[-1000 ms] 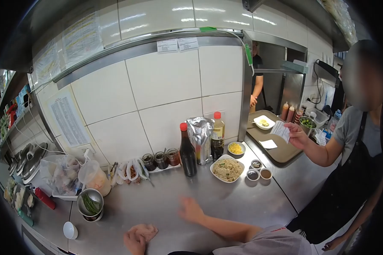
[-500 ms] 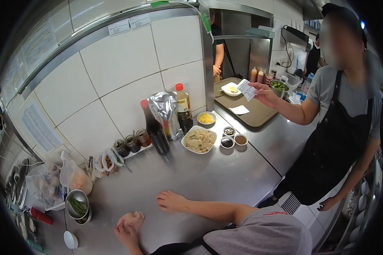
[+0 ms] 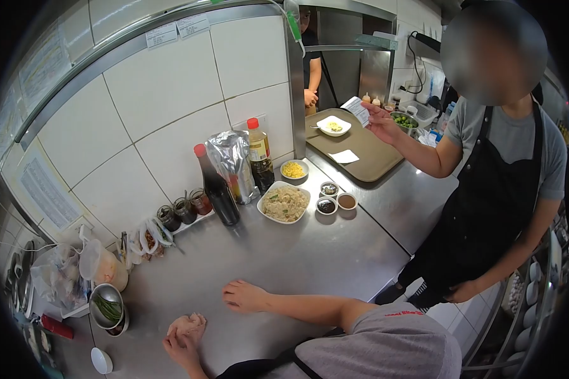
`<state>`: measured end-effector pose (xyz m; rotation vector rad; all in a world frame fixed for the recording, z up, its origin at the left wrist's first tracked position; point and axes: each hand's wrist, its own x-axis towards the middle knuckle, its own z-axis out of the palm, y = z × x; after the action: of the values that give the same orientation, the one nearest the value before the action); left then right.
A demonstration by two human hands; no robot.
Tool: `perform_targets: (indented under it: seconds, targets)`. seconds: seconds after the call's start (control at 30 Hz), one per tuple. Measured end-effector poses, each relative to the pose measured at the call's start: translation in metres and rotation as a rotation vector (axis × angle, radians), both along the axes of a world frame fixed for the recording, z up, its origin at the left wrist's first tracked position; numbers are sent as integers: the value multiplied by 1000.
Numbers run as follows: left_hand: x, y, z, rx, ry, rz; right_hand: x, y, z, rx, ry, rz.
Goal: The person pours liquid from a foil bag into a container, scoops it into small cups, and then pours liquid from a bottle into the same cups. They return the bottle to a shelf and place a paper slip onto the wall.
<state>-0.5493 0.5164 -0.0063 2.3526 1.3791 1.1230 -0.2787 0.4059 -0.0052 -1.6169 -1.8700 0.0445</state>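
Hands on the steel counter

Right hand (image 3: 245, 297) lies flat, fingers spread, empty. Left hand (image 3: 184, 331) is clenched on a pale cloth (image 3: 188, 323) (mostly hidden; its shape and long axis unclear), beside a metal bowl (image 3: 106, 306) of greens

Brushed steel, gloss tile
Surface (image 3: 284, 259) matt brushed metal; wall tiles (image 3: 164, 82) glossy white; foil bag (image 3: 229, 155) crinkled, shiny; tray (image 3: 373, 161) matt plastic
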Motion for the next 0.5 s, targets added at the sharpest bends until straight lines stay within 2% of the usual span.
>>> perform_targets:
  seconds: [0.4,0.5]
  targets:
    - [2,1,1,62,-30,-12,1,1,5,-26,-33,25]
    - [3,-2,7,57,-35,1,1,2,3,35,-36,29]
